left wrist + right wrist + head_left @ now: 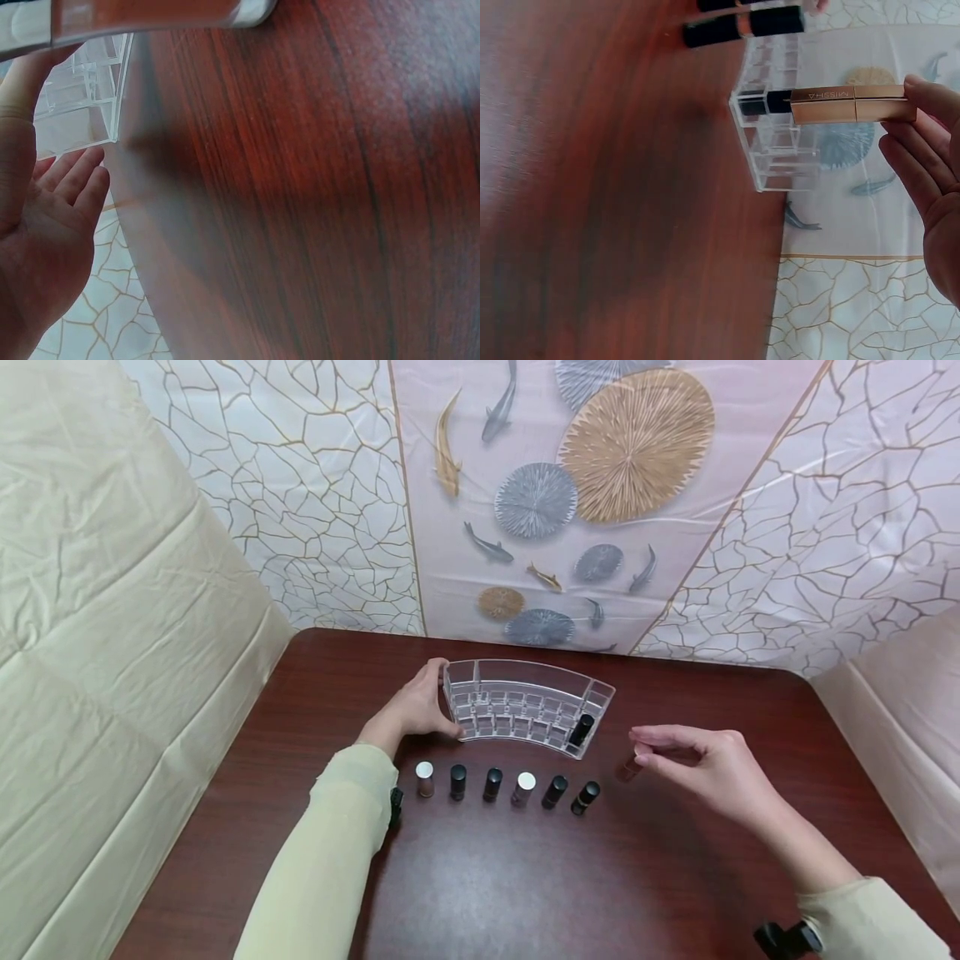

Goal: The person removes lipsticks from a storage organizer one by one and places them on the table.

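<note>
A clear acrylic lipstick organizer [534, 672], curved and divided into small compartments, stands toward the back of the table. My left hand [414, 706] holds its left end, thumb at the front corner and fingers at the back corner. To the right of the organizer, my right hand [712, 770] pinches a gold-brown lipstick [847, 105] by one end between thumb and fingers. In the head view this lipstick hangs over the table, apart from the organizer. A black lipstick [581, 729] stands in the front right compartment of the organizer.
In front of the organizer several lipsticks stand in a row, among them a silver-topped one [425, 779], a white-topped one [524, 788] and a black one [585, 797]. The dark wood table [480, 885] ends at a patterned cloth backdrop [337, 510].
</note>
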Demonstrator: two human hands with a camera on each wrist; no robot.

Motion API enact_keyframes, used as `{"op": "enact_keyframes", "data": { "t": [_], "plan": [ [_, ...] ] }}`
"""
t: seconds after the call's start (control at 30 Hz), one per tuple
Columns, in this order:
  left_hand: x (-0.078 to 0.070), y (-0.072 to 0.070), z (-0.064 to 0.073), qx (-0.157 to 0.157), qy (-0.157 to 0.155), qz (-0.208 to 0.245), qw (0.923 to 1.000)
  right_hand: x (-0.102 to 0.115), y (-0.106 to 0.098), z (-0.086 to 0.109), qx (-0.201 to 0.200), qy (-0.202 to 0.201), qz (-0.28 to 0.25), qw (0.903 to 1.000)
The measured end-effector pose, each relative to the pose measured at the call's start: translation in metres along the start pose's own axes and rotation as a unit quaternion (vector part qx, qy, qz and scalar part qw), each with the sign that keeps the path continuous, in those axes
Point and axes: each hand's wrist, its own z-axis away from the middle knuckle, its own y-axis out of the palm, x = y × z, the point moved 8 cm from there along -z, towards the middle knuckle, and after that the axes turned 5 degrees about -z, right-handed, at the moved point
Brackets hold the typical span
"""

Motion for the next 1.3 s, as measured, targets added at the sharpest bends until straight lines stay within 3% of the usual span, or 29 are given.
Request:
{"op": "enact_keyframes", "data": {
  "t": [0.23,0.6,1.3],
  "plan": [
    [0.001,0.001,0.000,0.000,-0.001,-0.002,1.0000,-0.007,0.014,0.013,0.016,0.011,-0.032,0.9993],
    [0.000,0.000,0.000,-0.001,0.002,-0.005,1.0000,-0.053,0.040,0.037,0.034,0.034,-0.049,0.9977],
    [0.000,0.000,-0.002,-0.004,0.008,-0.010,0.9999,-0.063,0.056,0.049,0.044,0.052,-0.065,0.9955]
  ]
}}
